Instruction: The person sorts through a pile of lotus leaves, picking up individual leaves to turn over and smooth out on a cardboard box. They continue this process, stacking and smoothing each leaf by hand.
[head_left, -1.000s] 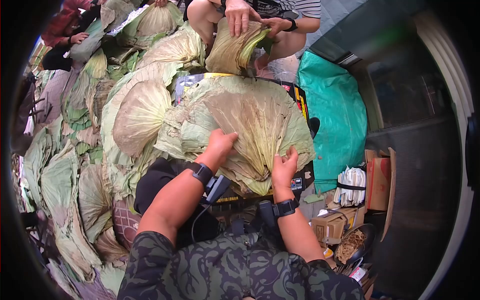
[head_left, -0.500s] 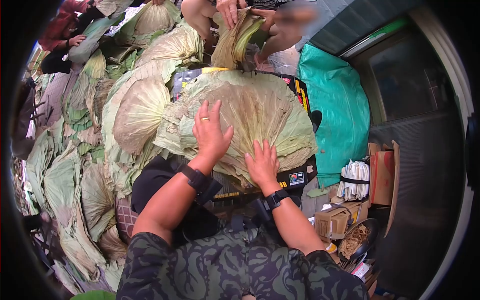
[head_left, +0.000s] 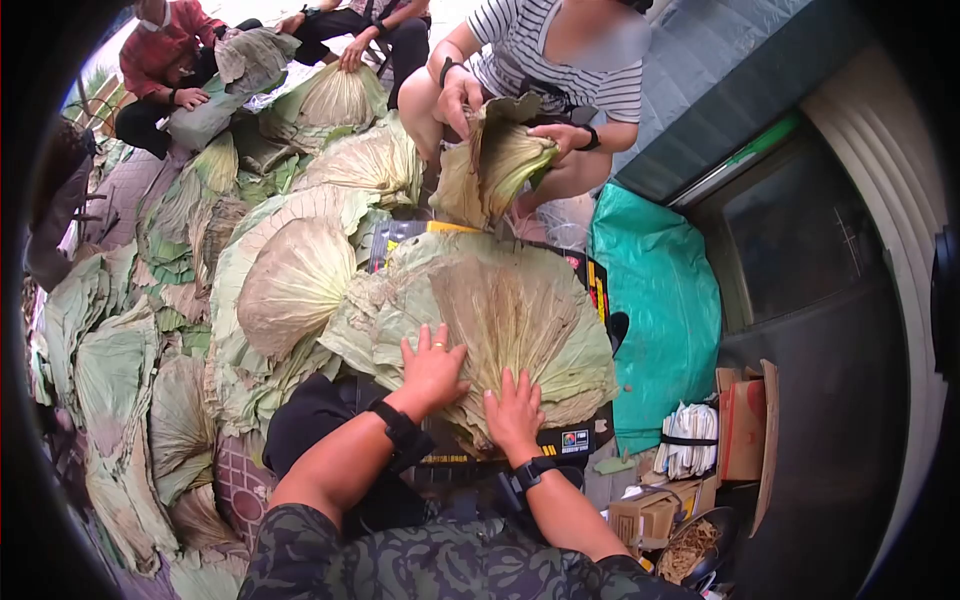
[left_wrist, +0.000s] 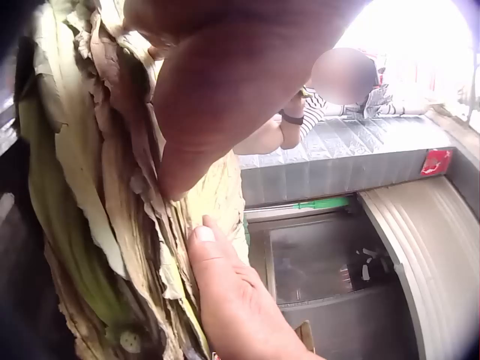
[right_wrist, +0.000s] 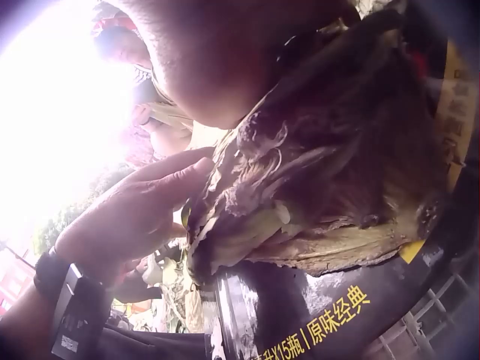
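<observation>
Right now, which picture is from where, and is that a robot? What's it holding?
There's no robot here, just a person's bare hands. The big round picture comes from a camera on their head, looking down. The other two come from cameras strapped on the wrists, so they look very close to the hands.

In front of the person, a stack of big, dry-looking leaves lies on a black printed surface. The left hand, wearing a ring, and the right hand rest on the stack with fingers spread. They aren't lifting anything. Across from them, someone in a striped top holds up more leaves.
</observation>
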